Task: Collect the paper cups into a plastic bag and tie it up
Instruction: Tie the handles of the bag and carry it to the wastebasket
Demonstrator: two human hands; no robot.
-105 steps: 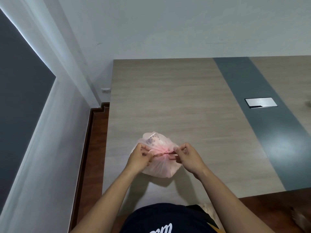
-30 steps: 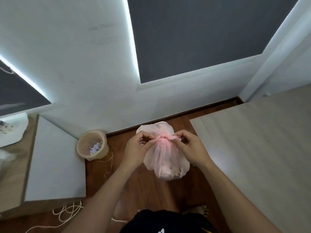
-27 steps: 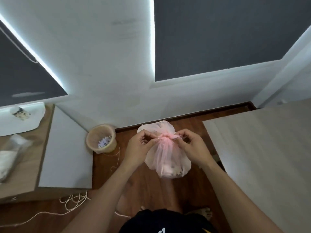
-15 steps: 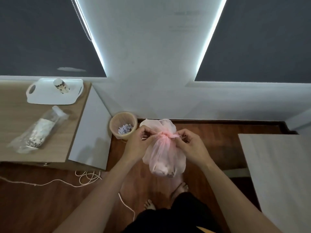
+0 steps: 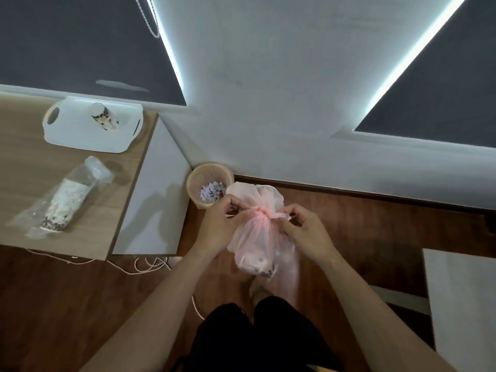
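A thin pink plastic bag [image 5: 257,248] hangs in the air over the wooden floor, its neck gathered into a knot [image 5: 261,212]. Paper cups show faintly through its lower part [image 5: 259,265]. My left hand [image 5: 220,226] pinches the bag's neck on the left of the knot. My right hand [image 5: 303,232] pinches the loose end on the right of the knot. Both hands carry the bag's weight.
A small round waste bin [image 5: 209,187] with paper scraps stands on the floor by the wall, just behind the bag. At left a wooden table [image 5: 24,167] holds a white tray [image 5: 72,135] with one patterned cup [image 5: 104,120] and a clear sleeve of stacked cups [image 5: 63,200]. A cord [image 5: 150,264] lies on the floor.
The bag has been lifted off the big table, and I have turned left towards the wall, the bin and the side table. Both hands have stayed at the knot.
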